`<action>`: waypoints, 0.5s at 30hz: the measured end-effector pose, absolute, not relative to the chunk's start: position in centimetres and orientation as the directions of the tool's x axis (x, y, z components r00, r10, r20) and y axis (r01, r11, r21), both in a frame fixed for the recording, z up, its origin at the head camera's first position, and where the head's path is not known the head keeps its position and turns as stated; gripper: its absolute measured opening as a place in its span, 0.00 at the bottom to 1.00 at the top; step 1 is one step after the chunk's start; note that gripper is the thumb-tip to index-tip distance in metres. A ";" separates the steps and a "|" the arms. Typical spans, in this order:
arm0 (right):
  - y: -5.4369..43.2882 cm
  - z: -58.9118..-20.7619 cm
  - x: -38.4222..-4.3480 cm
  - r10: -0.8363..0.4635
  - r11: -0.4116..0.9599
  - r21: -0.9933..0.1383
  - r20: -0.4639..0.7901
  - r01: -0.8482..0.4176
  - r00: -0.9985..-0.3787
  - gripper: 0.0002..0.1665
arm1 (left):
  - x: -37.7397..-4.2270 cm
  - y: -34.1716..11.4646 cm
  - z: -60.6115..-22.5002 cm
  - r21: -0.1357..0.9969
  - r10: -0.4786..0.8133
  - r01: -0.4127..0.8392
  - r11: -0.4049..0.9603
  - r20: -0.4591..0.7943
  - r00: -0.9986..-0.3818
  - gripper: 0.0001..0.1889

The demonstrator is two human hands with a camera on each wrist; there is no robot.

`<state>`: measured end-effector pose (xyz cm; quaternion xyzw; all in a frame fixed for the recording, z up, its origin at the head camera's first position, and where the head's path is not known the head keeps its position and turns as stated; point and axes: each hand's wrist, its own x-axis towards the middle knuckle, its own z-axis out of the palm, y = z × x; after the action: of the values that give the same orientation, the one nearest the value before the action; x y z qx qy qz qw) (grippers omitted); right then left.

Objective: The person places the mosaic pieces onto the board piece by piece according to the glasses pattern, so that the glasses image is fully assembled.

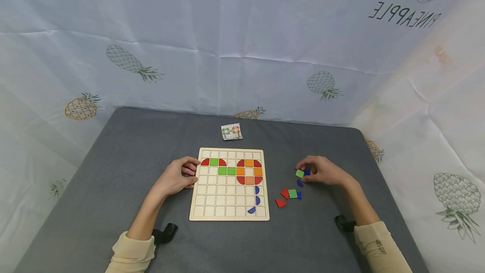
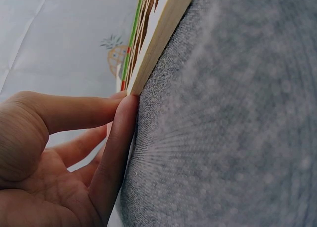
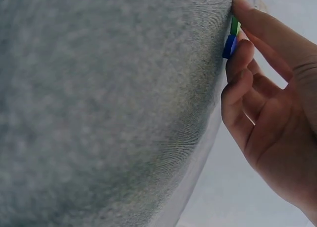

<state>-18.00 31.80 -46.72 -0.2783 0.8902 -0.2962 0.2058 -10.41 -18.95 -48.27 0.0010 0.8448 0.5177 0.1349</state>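
Nearest the camera, at the near edge, come two rolled beige sleeves (image 1: pixel 132 251), with black straps at the wrists. Beyond them a wooden grid board (image 1: pixel 223 205) lies flat, mid-table, on the grey cloth (image 1: pixel 125 151). The left hand (image 1: pixel 176 177) holds the board's left edge with bent fingers, thumb and fingertips against the wood.

In the board's second row from the far side, a green square (image 1: pixel 214 161) sits between two red quarter-rounds at the left; two more green squares follow in the row nearer. On the right, four red corners and four orange pieces (image 1: pixel 249 162) make a ring around one bare wood cell. Nearer again, two blue half-rounds (image 1: pixel 257 200) lie in the rightmost column and a third in the nearest row, one column left.

The right hand (image 1: pixel 322 171) is right of the board, fingers bent, a loose green square (image 1: pixel 299 173) between index and thumb tips; I cannot tell whether they pinch it. Blue pieces lie beside it; nearer are two red pieces (image 1: pixel 281 202), another green square and a blue piece. A patterned card (image 1: pixel 232 131) lies beyond the board.
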 end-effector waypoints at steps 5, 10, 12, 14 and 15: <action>32.0 -46.9 -18.0 -0.635 0.643 -0.634 -0.127 -0.431 -0.762 0.19 | -10.4 -19.0 -48.2 0.875 0.145 -0.136 0.465 -0.227 -0.963 0.25; 31.1 -46.5 -17.8 -0.635 0.606 -0.634 -0.023 -0.479 -0.772 0.20 | -10.3 -19.0 -48.2 0.877 0.144 -0.135 0.461 -0.224 -0.964 0.25; 30.2 -46.1 -17.6 -0.629 0.592 -0.650 -0.005 -0.475 -0.777 0.21 | -10.3 -19.0 -48.1 0.877 0.142 -0.137 0.460 -0.225 -0.964 0.25; 29.1 -45.7 -17.5 -0.626 0.583 -0.664 0.000 -0.468 -0.780 0.21 | -10.3 -18.9 -48.1 0.877 0.141 -0.142 0.459 -0.230 -0.963 0.25; 28.6 -45.5 -17.4 -0.624 0.581 -0.670 -0.003 -0.462 -0.781 0.22 | -10.3 -19.0 -48.1 0.877 0.145 -0.137 0.461 -0.227 -0.963 0.25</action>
<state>-17.43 28.55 -45.49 -0.3082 0.8810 -0.3382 0.1202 -10.25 -18.97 -48.06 0.0023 0.8440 0.5190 0.1357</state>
